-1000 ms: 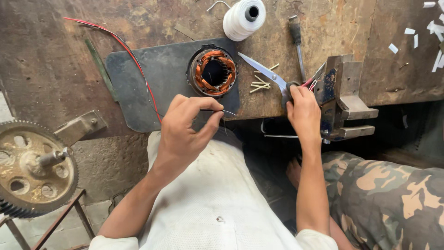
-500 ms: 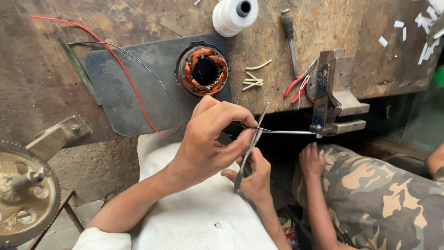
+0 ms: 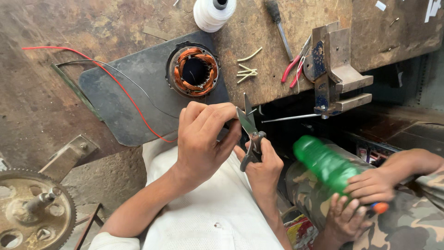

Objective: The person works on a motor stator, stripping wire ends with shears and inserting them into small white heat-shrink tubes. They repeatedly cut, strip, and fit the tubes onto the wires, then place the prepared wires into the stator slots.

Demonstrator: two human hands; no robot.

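My right hand (image 3: 263,169) grips the handles of a pair of grey scissors (image 3: 249,126), blades pointing up and slightly apart. My left hand (image 3: 203,139) is just left of the blades, its fingertips pinched on a small thin pale piece that I can barely see. Both hands hover over my lap in front of the bench edge. On the bench above them, a motor stator with copper windings (image 3: 193,70) sits on a dark mat (image 3: 115,97). A red wire (image 3: 115,85) and a black wire trail across the mat.
A white thread spool (image 3: 214,11), a screwdriver (image 3: 279,25), red-handled pliers (image 3: 292,69), short pale sleeve pieces (image 3: 245,70) and a bench vise (image 3: 335,69) are on the bench. A large gear (image 3: 32,215) is lower left. Another person's hands hold a green bottle (image 3: 323,164) at right.
My right hand lifted the scissors off the bench and brought them to my left hand; the blades now stand by its fingertips. Another person's hands with a green bottle came into view.
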